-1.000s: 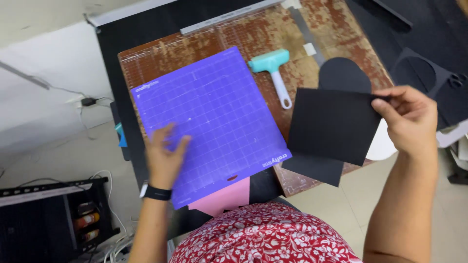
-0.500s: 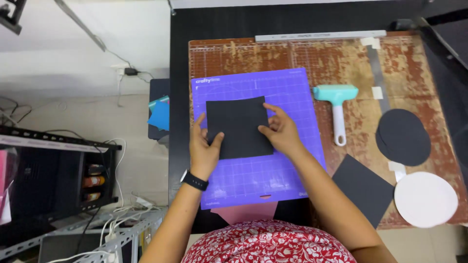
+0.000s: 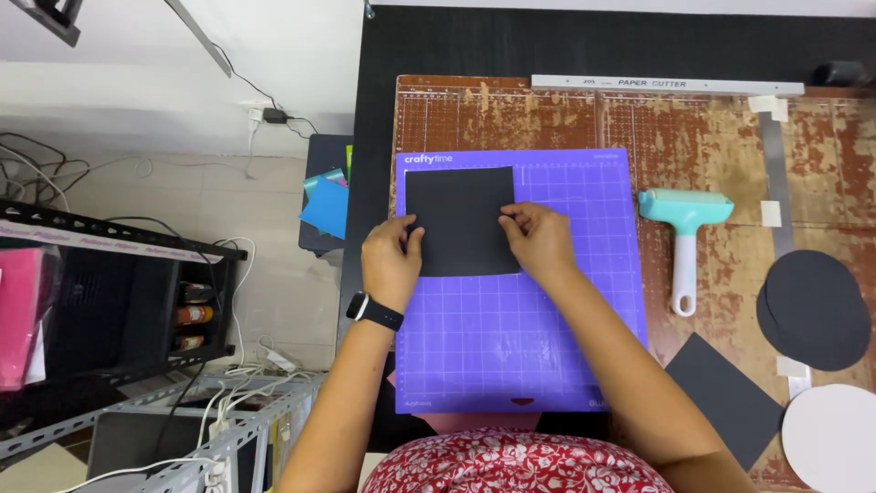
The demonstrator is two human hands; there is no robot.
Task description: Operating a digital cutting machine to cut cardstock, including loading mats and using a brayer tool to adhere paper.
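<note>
A black paper square (image 3: 461,219) lies flat in the top left corner of a purple mat with a grid (image 3: 547,338). The mat sits on a worn brown cutting board (image 3: 712,128), and the board sits on a dark counter (image 3: 584,41). Both hands rest on the paper. The left hand (image 3: 391,260) presses its fingers on the paper's left edge, and it has a black watch (image 3: 374,310) on the wrist. The right hand (image 3: 538,239) presses its fingertips on the paper's right edge. Neither grip is clenched around anything; the fingers just push down on the sheet, flat and loose. To the right of the mat lies 1 teal roller (image 3: 684,215) with a white handle. Farther right are 1 black paper circle (image 3: 815,310), 1 white circle (image 3: 832,436) and another black sheet (image 3: 725,397). Under the mat's near edge peeks something pink (image 3: 474,422), maybe paper.
</note>
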